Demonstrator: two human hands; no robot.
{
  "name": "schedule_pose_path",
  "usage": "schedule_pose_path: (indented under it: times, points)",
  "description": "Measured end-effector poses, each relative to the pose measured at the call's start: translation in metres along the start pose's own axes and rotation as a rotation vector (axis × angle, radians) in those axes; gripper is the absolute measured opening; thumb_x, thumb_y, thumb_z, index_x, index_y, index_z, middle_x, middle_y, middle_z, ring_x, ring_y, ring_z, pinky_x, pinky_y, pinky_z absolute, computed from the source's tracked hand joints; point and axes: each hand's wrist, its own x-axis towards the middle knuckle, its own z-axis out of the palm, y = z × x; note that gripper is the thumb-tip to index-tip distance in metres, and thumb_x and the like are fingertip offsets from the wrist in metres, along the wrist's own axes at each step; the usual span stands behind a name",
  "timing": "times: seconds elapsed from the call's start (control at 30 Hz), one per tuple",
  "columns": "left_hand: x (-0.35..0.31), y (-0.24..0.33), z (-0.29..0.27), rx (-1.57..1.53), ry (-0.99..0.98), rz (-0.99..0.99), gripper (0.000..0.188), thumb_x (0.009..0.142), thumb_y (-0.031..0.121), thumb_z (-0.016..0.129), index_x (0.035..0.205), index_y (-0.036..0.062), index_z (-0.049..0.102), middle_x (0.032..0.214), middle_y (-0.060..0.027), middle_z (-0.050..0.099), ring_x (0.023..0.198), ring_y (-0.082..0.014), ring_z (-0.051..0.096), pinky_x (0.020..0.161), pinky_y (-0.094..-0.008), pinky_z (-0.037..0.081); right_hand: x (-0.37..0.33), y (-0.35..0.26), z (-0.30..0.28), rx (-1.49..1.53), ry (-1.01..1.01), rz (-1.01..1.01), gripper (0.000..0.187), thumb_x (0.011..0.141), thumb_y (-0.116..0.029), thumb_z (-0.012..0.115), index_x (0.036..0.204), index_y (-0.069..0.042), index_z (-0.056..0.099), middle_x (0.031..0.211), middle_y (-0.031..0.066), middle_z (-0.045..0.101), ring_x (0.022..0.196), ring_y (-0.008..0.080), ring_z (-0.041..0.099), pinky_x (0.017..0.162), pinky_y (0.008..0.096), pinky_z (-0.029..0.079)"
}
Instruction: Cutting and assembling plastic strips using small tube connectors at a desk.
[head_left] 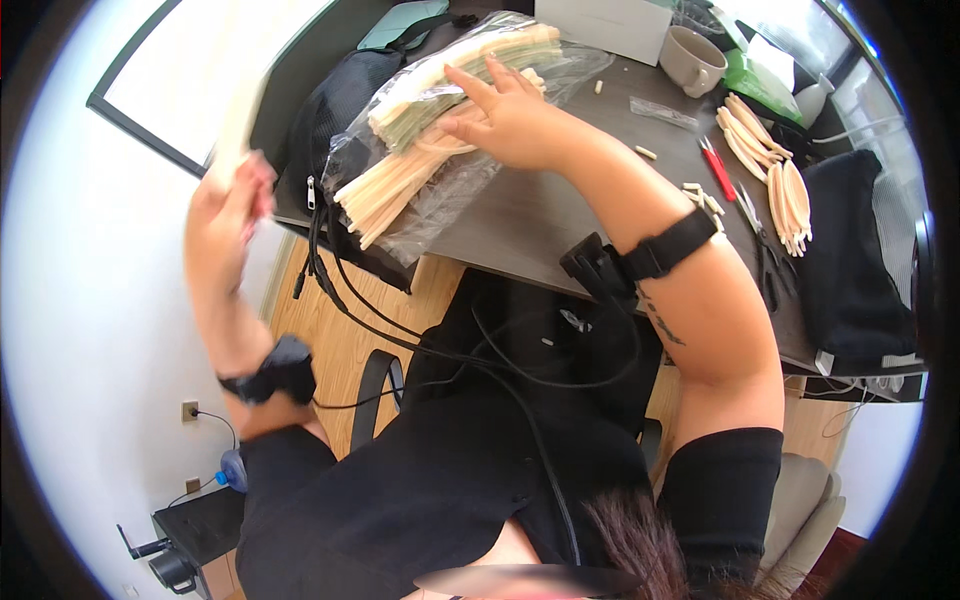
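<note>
The right hand (505,118) lies spread, fingers open, on a clear plastic bag (440,150) in the upper middle of the frame; it presses on the bag rather than clasping it. The bag holds bundles of pale wooden sticks (400,185) and rests on the near left part of the dark table (540,225), overhanging its edge. The left hand (228,215) is raised at the left of the frame, blurred, its grip closed on a pale flat stick (240,120) that points upward. Both forearms wear black straps with small devices; black cables run from them down across the person's dark clothing.

Behind the bag a black backpack (335,100) leans at the table's left end. At the upper right stands a beige mug (692,60). Right of it lie curved wooden pieces (775,170) in loose piles, with a red-handled tool (717,170) just beside them and small wooden offcuts (700,195) scattered near it. A black cloth (850,260) covers the far right of the table.
</note>
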Motion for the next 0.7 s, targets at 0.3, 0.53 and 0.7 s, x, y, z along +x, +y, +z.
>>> schedule_pose_path:
  times: [0.3,0.53,0.7]
  points:
    - [0.164,0.029,0.171,0.779,-0.239,0.411,0.031,0.091,0.032,0.053,0.084,0.0038,0.064,0.075,-0.0124,0.066,0.073,-0.0260,0.065,0.069,-0.0381,0.050,-0.144,0.012,-0.104,-0.266,0.120,-0.227,0.058,0.087,-0.041,0.065,0.135,-0.012,0.050,0.147,0.0238,0.035,0.135,0.0423,0.034,0.109,0.0470,0.035]
    - [0.211,0.038,0.224,1.126,-0.334,0.466,0.047,0.081,0.045,0.069,0.105,0.0047,0.062,0.101,-0.0194,0.068,0.098,-0.0331,0.065,0.084,-0.0420,0.050,-0.240,0.019,-0.140,-0.173,0.114,-0.033,0.058,0.079,-0.025,0.074,0.132,-0.015,0.054,0.148,0.0166,0.038,0.134,0.0395,0.037,0.107,0.0441,0.035]
    - [0.229,0.032,0.229,1.125,-0.373,0.538,0.062,0.077,0.056,0.071,0.115,0.0086,0.059,0.109,-0.0166,0.066,0.105,-0.0295,0.063,0.088,-0.0413,0.050,-0.264,0.026,-0.142,-0.202,0.180,-0.053,0.054,0.080,-0.024,0.073,0.128,-0.008,0.055,0.140,0.0241,0.044,0.126,0.0401,0.046,0.104,0.0440,0.038]
